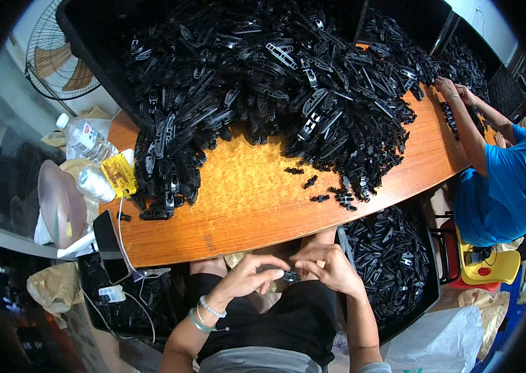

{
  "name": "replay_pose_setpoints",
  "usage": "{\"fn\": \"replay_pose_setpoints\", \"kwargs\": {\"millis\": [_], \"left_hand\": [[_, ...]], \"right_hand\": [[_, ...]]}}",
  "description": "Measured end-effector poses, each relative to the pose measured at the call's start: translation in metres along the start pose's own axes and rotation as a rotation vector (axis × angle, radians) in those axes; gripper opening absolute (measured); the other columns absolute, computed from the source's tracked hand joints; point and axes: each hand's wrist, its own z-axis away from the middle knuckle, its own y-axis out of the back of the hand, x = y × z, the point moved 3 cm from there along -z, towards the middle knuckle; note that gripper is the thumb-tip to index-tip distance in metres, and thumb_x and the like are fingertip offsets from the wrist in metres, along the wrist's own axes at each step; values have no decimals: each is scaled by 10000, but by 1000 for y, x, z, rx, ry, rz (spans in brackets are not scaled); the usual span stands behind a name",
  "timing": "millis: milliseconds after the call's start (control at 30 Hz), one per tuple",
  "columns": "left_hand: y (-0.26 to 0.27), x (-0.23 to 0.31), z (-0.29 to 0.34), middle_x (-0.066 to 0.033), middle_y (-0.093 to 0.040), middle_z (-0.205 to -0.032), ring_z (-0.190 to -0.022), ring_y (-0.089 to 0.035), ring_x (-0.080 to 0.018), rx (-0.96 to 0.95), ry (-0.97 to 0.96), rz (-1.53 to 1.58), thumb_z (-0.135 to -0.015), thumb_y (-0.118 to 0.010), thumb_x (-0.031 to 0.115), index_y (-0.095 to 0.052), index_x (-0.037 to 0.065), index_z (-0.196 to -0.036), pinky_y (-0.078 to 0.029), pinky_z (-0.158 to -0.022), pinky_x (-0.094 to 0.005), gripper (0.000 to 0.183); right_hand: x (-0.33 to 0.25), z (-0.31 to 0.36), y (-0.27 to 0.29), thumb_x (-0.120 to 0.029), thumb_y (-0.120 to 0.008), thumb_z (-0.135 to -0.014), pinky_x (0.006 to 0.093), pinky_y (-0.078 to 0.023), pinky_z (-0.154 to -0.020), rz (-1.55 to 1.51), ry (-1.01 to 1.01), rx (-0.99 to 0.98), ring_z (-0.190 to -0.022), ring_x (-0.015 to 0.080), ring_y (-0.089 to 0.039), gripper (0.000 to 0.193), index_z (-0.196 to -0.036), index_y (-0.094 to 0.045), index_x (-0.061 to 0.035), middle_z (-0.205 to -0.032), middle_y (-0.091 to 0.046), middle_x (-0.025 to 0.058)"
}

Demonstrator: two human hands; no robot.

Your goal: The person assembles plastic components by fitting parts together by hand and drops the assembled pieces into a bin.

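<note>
- Brown paper bag [55, 289], crumpled, well apart from the left fingers, off to their left.
- Clear plastic bottle [89, 140], beyond and well left of the left fingers; dark phone-like slab [111, 250] nearer to them, yellow pack [119, 175] behind it.
- Heap of black plastic parts [232, 81] on the wooden table [213, 231], well beyond both sets of fingers.
- Left hand [245, 276]: over the lap, short of the table edge; fingers curled, thumb near the index finger, gap narrow. Firm pinch or not: cannot tell.
- Small dark piece [289, 276], part grey: between the two sets of fingertips. Seems to be the thing being worked; which hand has it, or whether both do, cannot tell.
- Loose black pieces [310, 181]: a few on the table, beyond the fingertips, apart from the heap.
- Right hand [330, 266]: fingers bent in toward the left ones, narrow; tips partly hidden, so grip cannot be told.
- Step, by my read: two-handed fingertip work on one small part. Next move likely calls for a steady pinch on one side, fine adjustment from the other.
- Black bin [435, 273], full of similar parts, just right of the right fingers.
- Co-worker in a blue shirt [502, 186], far right of the fingers, hands at more black parts.
</note>
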Motion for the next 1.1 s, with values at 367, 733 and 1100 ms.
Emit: {"fn": "replay_pose_setpoints", "kwargs": {"millis": [367, 733, 1100], "left_hand": [[-28, 79, -20, -185, -597, -873, -751, -598, -321, 447, -891, -911, -806, -568, 7, -595, -64, -898, -495, -689, -387, 118], [29, 152, -137, -187, -617, -843, -758, -609, -334, 821, -745, -960, -758, -624, 77, -570, -21, -861, -481, -661, -401, 152], [49, 70, -10, -28, -547, -820, -657, -499, -53, 687, -401, -315, -788, -648, -17, -607, -38, -943, -413, -541, -186, 162]], "right_hand": [[14, -110, 17, -97, -683, -576, 343, -376, -744, 844, 272, 413, -872, 267, -477, 410, -964, -600, 5, -923, -540, 132], [4, -88, -15, -72, -520, -738, 340, -414, -642, 830, 203, 429, -757, 251, -503, 61, -775, -508, -25, -787, -486, 120], [1, -66, -6, 4, -596, -818, 232, -432, -568, -370, 3, 525, -658, 117, -515, 297, -1114, -584, -1, -846, -538, 24]]}}
